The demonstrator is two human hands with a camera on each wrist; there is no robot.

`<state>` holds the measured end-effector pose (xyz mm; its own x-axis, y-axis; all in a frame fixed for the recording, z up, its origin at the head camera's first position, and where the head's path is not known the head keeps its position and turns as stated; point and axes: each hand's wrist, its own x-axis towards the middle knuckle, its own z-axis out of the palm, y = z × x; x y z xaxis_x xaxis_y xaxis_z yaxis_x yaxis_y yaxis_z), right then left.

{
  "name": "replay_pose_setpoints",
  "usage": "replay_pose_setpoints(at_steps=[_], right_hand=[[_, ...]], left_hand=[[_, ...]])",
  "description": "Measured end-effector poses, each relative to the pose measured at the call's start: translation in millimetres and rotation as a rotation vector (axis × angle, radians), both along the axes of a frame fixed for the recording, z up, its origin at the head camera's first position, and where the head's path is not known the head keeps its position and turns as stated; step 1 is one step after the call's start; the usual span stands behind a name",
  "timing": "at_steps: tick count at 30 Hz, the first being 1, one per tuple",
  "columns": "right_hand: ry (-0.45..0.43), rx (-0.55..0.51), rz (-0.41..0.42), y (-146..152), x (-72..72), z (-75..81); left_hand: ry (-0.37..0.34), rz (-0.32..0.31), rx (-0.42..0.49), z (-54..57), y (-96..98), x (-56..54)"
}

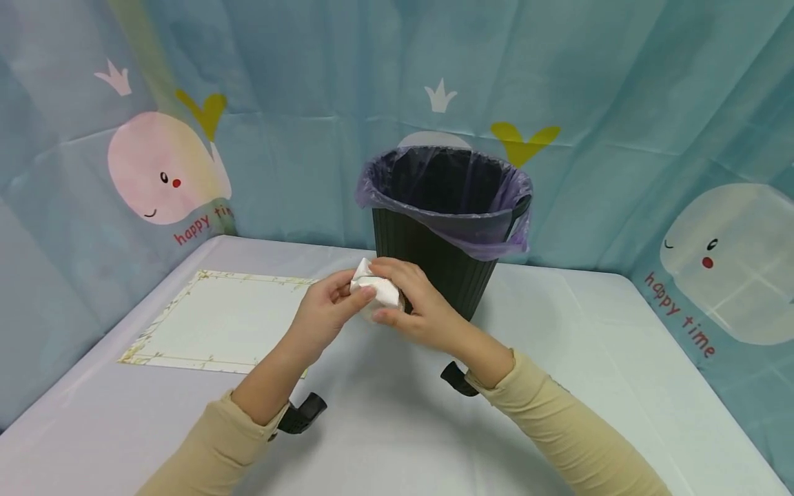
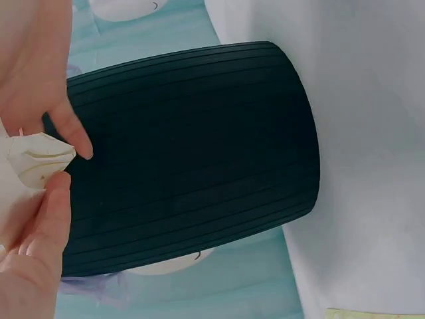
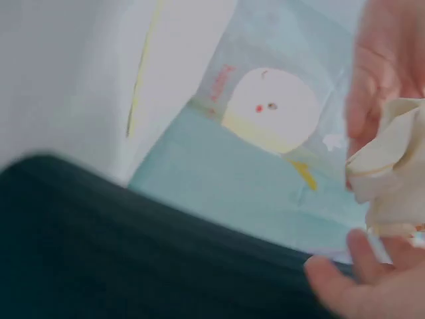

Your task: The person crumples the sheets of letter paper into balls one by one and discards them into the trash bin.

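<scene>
A white wad of crumpled paper (image 1: 383, 291) is between my two hands, held above the table in front of the bin. In the head view my left hand (image 1: 322, 308) pinches its left side, thumb on top. My right hand (image 1: 418, 306) curves round the right side, fingers over the far edge and thumb nearer me. The left wrist view shows the wad's folded tip (image 2: 50, 156) with thin yellowish lines. In the right wrist view the wad (image 3: 392, 166) has loose folds. Its underside is hidden by my hands.
Just beyond my hands stands a black bin (image 1: 428, 255) lined with a purple bag (image 1: 480, 231). A flat white sheet with a gold floral border (image 1: 217, 320) lies on the white table (image 1: 577, 372) at left. A blue printed curtain (image 1: 298, 151) hangs behind.
</scene>
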<state>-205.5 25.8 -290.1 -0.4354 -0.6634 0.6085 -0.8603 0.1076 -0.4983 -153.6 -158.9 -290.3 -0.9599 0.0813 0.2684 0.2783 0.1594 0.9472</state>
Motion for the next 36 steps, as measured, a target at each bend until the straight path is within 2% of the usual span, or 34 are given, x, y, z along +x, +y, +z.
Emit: replay_pose_setpoints(at_steps=[2,5,10,15,22,28,32,36], right_hand=[[-0.138,-0.015,0.001,1,1.4,1.5],[-0.282,-0.01,-0.011,2,3.2,5.8],[-0.467,0.009,-0.03,4,1.5,13.0],[-0.624,0.006,0.002,7,-3.7,14.0],[-0.742,0.071,0.064,12,-4.4,16.6],[-0.881,0.114,0.096,14,-5.4,15.2],[-0.899,0.072,0.101,13,-5.4,10.5],[-0.848,0.006,0.084,10,-4.6,5.6]], left_hand=[[0.004,-0.006,0.008,-1.3,-0.3,0.6],[0.016,-0.032,0.02,-1.9,0.6,2.9],[0.018,-0.077,0.01,-1.8,3.5,6.2],[0.022,-0.076,-0.002,-3.3,7.1,6.8],[0.064,-0.007,-0.013,-7.5,11.6,10.3],[-0.007,-0.016,0.097,-9.0,12.1,7.8],[-0.015,-0.011,0.129,-11.3,12.2,5.7],[0.024,0.031,0.132,-11.5,12.6,4.6]])
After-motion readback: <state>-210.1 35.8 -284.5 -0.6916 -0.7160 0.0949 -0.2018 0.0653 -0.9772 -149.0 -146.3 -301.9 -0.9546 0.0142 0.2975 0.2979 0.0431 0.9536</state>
